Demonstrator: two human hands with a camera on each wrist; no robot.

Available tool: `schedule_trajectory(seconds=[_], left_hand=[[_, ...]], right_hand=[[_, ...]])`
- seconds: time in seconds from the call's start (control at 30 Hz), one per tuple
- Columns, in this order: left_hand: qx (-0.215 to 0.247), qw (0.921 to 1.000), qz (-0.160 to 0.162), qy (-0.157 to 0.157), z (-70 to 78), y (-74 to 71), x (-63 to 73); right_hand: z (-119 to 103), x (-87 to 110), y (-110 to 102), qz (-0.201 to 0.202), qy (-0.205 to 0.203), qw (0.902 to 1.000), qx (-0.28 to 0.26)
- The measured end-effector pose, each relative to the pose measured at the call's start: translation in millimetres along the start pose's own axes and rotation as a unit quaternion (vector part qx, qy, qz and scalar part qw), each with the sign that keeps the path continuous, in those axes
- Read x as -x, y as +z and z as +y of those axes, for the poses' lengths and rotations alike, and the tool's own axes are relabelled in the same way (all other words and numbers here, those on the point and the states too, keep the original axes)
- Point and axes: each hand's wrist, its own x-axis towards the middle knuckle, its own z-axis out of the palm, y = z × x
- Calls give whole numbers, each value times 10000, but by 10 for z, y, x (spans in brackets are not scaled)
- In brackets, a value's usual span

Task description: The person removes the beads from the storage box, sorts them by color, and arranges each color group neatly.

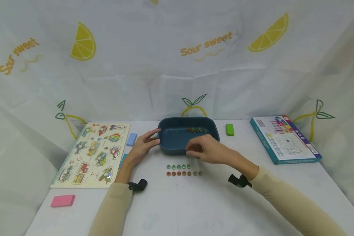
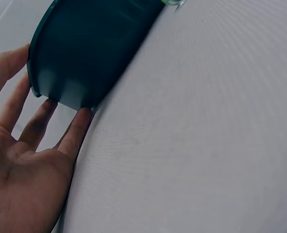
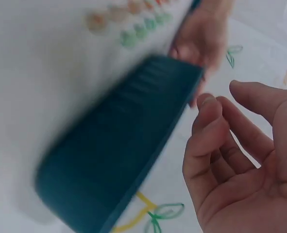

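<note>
My left hand (image 1: 143,144) rests its fairly straight fingers against the left end of a dark blue tray (image 1: 172,151); the left wrist view shows its fingertips right at the wall and rim. Over the tray's front right edge hovers my right hand (image 1: 207,149). In the right wrist view its fingers (image 3: 209,141) are loosely bent, the thumb stands apart, and nothing shows between them. Small orange and green glass marbles (image 1: 196,130) lie in the tray's back right. In front of the tray, a row of green marbles (image 1: 178,167) lies behind a row of orange ones (image 1: 179,173).
To the left lies a picture puzzle board (image 1: 88,157), with a light blue block (image 1: 131,139) beside it and a pink block (image 1: 63,201) nearer. A green block (image 1: 229,129) stands right of the tray. Farther right lies a flat printed box (image 1: 286,139).
</note>
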Motion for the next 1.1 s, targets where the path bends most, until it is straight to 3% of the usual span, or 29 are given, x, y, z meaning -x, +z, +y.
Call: schedule_trajectory(seconds=[0.13, 0.3, 0.47, 0.57, 0.67, 0.87, 1.1], left_hand=[[-25, 10000, 35, -48, 18, -23, 19], [-21, 9999, 74, -94, 23, -78, 47], [-27, 9999, 40, -133, -2, -85, 50], [14, 9999, 25, -140, -5, -68, 50], [71, 9999, 7, -101, 3, -54, 46], [98, 9999, -52, -36, 28, -30, 24], [128, 9999, -46, -58, 3, -4, -10]], right_hand=[[53, -432, -188, 201, 129, 9987, 446], [264, -1066, -242, -441, 549, 9913, 1108], [360, -1443, -136, -1138, 945, 9672, 2066], [353, -1535, -16, -1399, 923, 9480, 2706], [338, -1568, 88, -1528, 830, 9365, 3045], [327, -1547, 127, -1497, 945, 9390, 2948], [264, -1289, -105, -976, 743, 9714, 2034]])
